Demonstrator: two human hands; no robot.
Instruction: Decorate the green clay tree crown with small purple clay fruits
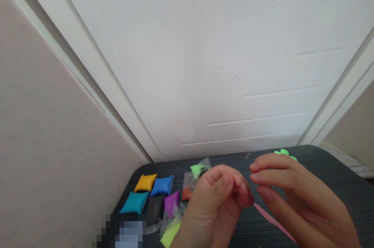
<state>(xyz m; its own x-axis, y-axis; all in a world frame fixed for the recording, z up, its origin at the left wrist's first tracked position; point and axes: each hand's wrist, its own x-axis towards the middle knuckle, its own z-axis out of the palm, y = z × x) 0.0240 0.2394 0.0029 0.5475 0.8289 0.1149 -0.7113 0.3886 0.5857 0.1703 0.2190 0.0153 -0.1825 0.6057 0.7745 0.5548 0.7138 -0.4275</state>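
My left hand (219, 197) is closed, thumb pressed against curled fingers. A tiny bit of purple clay (234, 182) shows between the fingertips; most of it is hidden. Just to its right, my right hand (298, 193) is held with fingers stretched and thumb slightly apart, nothing visible in it. Beneath the hands, a pink plastic clay tool (273, 218) lies on the dark table, partly covered by my right hand. Behind that hand, a bright green petal-shaped piece (284, 152) peeks out.
Left of my hands on the dark table (233, 160) lie several clay packets: yellow (145, 182), blue (162, 185), teal (134, 202), black (155, 208), purple (171, 203), orange (187, 192), light green (197, 170) and lime (170, 234). A white panel (187, 65) with engraved hearts stands behind.
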